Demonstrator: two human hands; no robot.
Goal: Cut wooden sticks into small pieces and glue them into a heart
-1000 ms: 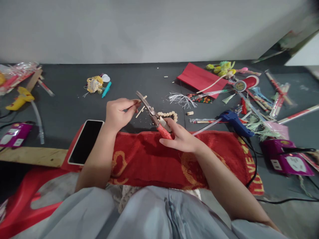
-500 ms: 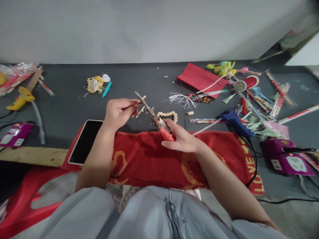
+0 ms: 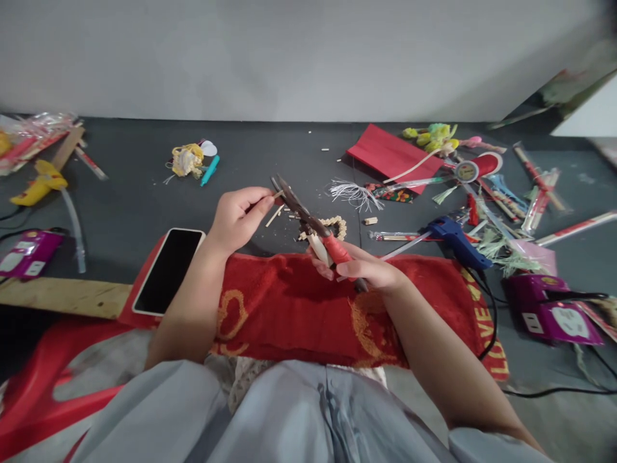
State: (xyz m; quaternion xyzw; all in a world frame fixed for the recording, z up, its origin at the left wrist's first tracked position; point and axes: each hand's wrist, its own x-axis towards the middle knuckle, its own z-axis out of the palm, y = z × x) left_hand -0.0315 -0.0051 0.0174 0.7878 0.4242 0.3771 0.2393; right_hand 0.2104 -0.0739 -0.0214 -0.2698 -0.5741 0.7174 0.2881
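My left hand (image 3: 243,215) is closed in a pinch on a short thin wooden stick (image 3: 278,195), whose end lies at the blades of a pair of shears. My right hand (image 3: 359,267) is wrapped round the handles of these dark metal shears (image 3: 301,211); one handle is covered in red, the other is pale. The blade tips stand slightly apart. Behind the shears, on the dark table, lies a zigzag outline of small glued wooden pieces (image 3: 340,223), partly hidden by the tool. Loose thin sticks (image 3: 274,216) and crumbs are scattered near my left fingertips.
A red towel (image 3: 289,308) covers the table's front edge, with a phone (image 3: 168,271) to its left. Rightward are a blue glue gun (image 3: 456,241), red envelope (image 3: 393,154), white threads (image 3: 354,191) and a purple box (image 3: 554,308). A yellow glue gun (image 3: 41,183) lies far left.
My right hand has turned and shifted slightly right and nearer, showing more of the shears' handles. The blades now look parted at the tips. My left hand has moved slightly right with the stick.
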